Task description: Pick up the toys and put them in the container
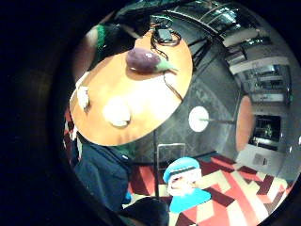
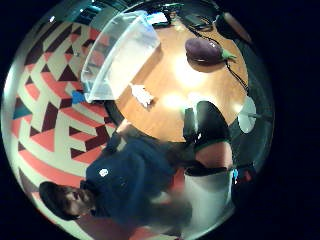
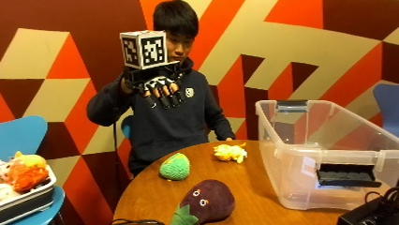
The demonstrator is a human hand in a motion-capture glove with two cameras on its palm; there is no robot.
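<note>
On the round wooden tabletop (image 3: 249, 197) stand one clear plastic container (image 3: 324, 154) and three toys. Largest is the container, at the tabletop's edge to the person's left; nothing shows inside it. Next, one purple eggplant plush (image 3: 203, 202) with a green stem lies nearest the outside camera. One green round plush (image 3: 175, 167) sits in front of the person, and one small yellow plush (image 3: 230, 152) lies between it and the container, touching neither. All three toys rest apart on the tabletop. One gloved right hand (image 3: 156, 86) is raised at chest height, well above the tabletop, fingers pointing down, relaxed and slightly spread, holding nothing.
</note>
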